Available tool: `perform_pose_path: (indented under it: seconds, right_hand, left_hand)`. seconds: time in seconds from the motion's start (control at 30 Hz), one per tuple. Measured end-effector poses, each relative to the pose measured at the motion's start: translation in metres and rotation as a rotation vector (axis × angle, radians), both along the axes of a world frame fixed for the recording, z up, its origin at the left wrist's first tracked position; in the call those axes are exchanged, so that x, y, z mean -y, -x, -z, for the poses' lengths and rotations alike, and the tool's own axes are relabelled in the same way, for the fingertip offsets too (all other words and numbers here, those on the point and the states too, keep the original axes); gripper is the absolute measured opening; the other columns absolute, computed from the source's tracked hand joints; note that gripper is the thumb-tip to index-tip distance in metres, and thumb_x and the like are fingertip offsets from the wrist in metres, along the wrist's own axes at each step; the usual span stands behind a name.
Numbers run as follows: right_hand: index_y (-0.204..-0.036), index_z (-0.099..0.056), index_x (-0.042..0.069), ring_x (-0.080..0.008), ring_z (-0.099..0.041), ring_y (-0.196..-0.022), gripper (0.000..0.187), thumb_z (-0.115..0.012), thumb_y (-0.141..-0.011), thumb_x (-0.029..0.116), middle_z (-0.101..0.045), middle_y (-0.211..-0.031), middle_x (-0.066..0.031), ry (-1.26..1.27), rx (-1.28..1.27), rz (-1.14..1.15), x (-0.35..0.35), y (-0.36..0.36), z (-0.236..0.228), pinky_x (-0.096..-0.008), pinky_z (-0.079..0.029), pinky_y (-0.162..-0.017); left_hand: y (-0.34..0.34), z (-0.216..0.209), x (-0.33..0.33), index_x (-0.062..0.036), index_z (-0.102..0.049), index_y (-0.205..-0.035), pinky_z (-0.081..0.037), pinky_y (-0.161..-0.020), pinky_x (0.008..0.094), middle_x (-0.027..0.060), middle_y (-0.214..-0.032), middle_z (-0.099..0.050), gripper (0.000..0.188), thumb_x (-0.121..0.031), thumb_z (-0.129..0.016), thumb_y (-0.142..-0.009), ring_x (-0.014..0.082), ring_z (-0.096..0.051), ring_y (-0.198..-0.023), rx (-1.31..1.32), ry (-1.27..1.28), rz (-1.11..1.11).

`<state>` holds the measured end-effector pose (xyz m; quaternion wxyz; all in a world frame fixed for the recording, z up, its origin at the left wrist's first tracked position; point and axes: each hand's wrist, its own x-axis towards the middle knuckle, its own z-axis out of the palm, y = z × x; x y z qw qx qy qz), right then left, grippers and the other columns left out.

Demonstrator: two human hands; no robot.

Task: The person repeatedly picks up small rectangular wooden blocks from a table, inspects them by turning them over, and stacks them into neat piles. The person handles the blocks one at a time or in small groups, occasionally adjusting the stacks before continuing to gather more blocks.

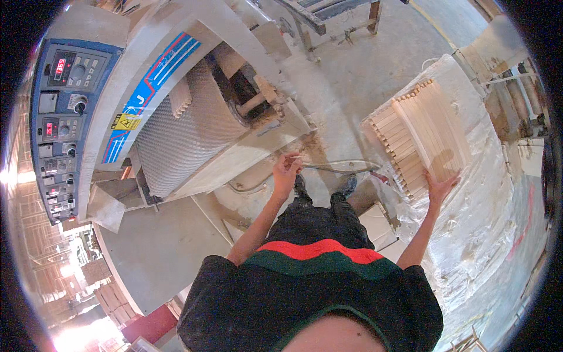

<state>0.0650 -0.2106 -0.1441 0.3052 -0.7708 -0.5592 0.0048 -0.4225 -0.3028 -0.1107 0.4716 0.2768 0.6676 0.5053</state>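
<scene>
My left hand (pixel 285 171) is raised in front of my body, near the machine's corner. Its fingers are curled and pinched together; whether anything small sits between them I cannot make out. On my right, my right hand (pixel 440 186) touches the near end of a stack of pale wooden slats (pixel 437 123), thumb and fingers spread apart. The slats lie side by side in layers, with an upper layer gently curved. Beneath them is a plastic-wrapped stack (pixel 469 211).
A machine with a ridged conveyor belt (pixel 185 132) stands on my left. Short wood pieces (pixel 180 98) lie on the belt. A blue control panel (pixel 63 129) runs along the far left. A hose (pixel 340 165) crosses ahead of my feet. A metal frame (pixel 337 20) stands farther off.
</scene>
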Motion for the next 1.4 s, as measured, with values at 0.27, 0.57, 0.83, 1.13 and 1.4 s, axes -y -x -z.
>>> perform_pose_path:
  seconds: [0.27, 0.57, 0.83, 1.13, 1.4]
  right_hand:
    - [-0.145, -0.021, -0.001, -0.0418, -0.035, -0.125, 0.128, -0.09, -0.05, 0.048, -0.036, -0.135, -0.0275, -0.034, -0.025, 0.064, 0.018, 0.02, 0.015, -0.0522, -0.03, -0.106]
    - [-0.146, -0.021, 0.004, -0.0408, -0.039, -0.109, 0.129, -0.088, -0.048, 0.055, -0.037, -0.118, -0.0255, -0.031, -0.088, 0.068, 0.022, 0.061, -0.001, -0.0522, -0.034, -0.096]
    - [-0.141, -0.032, 0.009, -0.0441, -0.037, -0.119, 0.11, -0.082, -0.055, 0.057, -0.038, -0.128, -0.0249, 0.325, 0.176, 0.03, 0.025, 0.077, -0.029, -0.0566, -0.029, -0.1]
    - [-0.137, -0.033, 0.0, -0.0438, -0.039, -0.123, 0.105, -0.081, -0.059, 0.051, -0.045, -0.126, -0.0258, 0.202, 0.225, -0.266, -0.03, 0.092, -0.019, -0.0545, -0.029, -0.104]
    - [-0.135, -0.032, -0.002, -0.043, -0.043, -0.112, 0.11, -0.087, -0.05, 0.04, -0.044, -0.124, -0.0253, -0.015, -0.075, -0.524, 0.051, 0.201, -0.068, -0.0534, -0.035, -0.098]
  left_hand:
    - [-0.005, -0.01, -0.005, -0.0018, -0.058, -0.112, -0.05, -0.068, 0.0267, 0.0054, -0.088, -0.063, 0.026, -0.015, -0.062, -0.09, 0.0116, -0.06, -0.075, -0.081, -0.005, 0.068]
    - [0.012, -0.014, 0.034, 0.0015, -0.057, -0.113, -0.051, -0.071, 0.0277, 0.0081, -0.093, -0.062, 0.029, -0.016, -0.061, -0.089, 0.013, -0.06, -0.075, -0.042, 0.05, -0.024]
    - [0.015, -0.015, 0.033, 0.0006, -0.058, -0.111, -0.051, -0.068, 0.0263, 0.0064, -0.088, -0.062, 0.027, -0.014, -0.061, -0.089, 0.0122, -0.06, -0.073, -0.019, 0.029, -0.032]
    - [0.039, -0.007, 0.042, 0.0015, -0.057, -0.113, -0.052, -0.072, 0.0278, 0.0085, -0.092, -0.063, 0.028, -0.012, -0.06, -0.089, 0.014, -0.062, -0.076, -0.008, 0.044, -0.043]
    - [0.016, -0.081, 0.019, -0.003, -0.046, -0.134, -0.046, -0.093, 0.038, 0.011, -0.128, -0.054, 0.067, -0.024, -0.076, -0.078, 0.0224, -0.056, -0.111, 0.224, -0.291, 0.429]
